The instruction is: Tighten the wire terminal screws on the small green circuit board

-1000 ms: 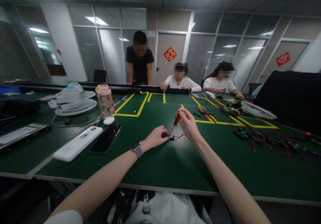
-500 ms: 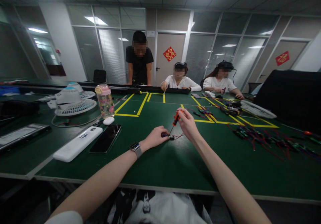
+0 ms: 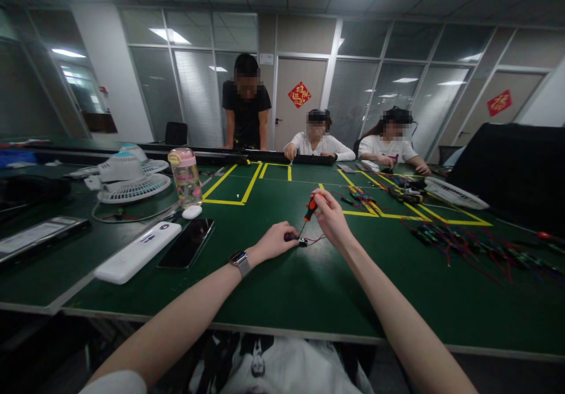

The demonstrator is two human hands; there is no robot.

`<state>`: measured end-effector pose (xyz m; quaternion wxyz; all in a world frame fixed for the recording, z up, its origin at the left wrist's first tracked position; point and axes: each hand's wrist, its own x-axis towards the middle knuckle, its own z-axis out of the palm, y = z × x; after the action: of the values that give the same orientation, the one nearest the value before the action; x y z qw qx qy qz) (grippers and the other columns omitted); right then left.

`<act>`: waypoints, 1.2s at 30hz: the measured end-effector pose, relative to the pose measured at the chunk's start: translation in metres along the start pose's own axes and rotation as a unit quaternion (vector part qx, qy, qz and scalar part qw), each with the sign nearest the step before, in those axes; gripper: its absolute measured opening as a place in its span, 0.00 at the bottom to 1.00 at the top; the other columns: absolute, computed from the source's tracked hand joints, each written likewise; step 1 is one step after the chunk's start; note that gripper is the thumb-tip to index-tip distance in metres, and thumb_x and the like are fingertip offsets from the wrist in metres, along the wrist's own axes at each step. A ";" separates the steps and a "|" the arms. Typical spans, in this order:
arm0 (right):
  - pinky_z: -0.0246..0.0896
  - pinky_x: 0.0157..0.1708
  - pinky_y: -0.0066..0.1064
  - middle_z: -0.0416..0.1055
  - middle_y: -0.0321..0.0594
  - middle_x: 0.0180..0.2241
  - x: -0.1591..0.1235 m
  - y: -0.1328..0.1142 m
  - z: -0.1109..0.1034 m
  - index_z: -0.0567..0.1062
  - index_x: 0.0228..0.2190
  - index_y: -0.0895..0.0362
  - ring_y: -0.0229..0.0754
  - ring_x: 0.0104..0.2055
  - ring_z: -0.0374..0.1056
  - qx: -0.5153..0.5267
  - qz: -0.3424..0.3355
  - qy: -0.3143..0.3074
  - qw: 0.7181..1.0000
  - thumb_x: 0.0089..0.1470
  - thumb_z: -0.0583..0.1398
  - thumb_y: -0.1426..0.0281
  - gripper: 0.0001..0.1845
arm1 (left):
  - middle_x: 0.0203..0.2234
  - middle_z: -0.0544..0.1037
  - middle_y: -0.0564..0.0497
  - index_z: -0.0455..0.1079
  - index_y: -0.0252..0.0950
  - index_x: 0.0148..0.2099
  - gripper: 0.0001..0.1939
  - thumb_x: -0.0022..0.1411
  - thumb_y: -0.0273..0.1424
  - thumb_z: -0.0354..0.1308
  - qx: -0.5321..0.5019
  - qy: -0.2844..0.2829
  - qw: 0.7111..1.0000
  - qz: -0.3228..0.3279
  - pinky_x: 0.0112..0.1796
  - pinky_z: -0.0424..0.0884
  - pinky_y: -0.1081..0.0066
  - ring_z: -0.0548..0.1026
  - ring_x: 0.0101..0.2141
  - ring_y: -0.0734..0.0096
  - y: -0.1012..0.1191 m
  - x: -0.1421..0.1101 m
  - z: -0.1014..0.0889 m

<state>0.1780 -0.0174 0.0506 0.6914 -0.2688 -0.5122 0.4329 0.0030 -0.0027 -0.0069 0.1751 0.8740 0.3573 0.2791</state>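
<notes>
My right hand (image 3: 327,212) is closed round the orange and black handle of a screwdriver (image 3: 311,208). The screwdriver's thin shaft slants down to the left, and its tip meets a small dark part with wires (image 3: 302,242) on the green table (image 3: 273,294). My left hand (image 3: 278,240) pins this part down, its fingers closed on the left end. Thin red and dark wires run from the part's right side, under my right hand. The fingers hide much of the part, so its exact kind cannot be made out.
On the left are a phone (image 3: 187,244), a white oblong device (image 3: 139,252), a pink-lidded bottle (image 3: 185,176) and white fans (image 3: 128,179). Wire bundles (image 3: 468,247) lie to the right, near yellow tape (image 3: 399,215). Several people (image 3: 246,102) are across the table.
Hardly anything differs. The screwdriver stays on the part, with only a very slight shift of my right fingers on its handle.
</notes>
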 end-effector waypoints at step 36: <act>0.64 0.39 0.34 0.75 0.35 0.32 -0.001 -0.003 0.000 0.78 0.39 0.49 0.41 0.36 0.70 0.008 0.011 -0.036 0.999 0.47 0.68 0.56 0.17 | 0.35 0.75 0.50 0.78 0.36 0.39 0.07 0.61 0.33 0.63 -0.007 -0.003 1.000 -0.003 0.38 0.68 0.71 0.74 0.36 0.67 0.000 0.001 0.000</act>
<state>0.1789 -0.0199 0.0523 0.6696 -0.2533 -0.5303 0.4542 0.0028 -0.0020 -0.0066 0.1831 0.8725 0.3577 0.2781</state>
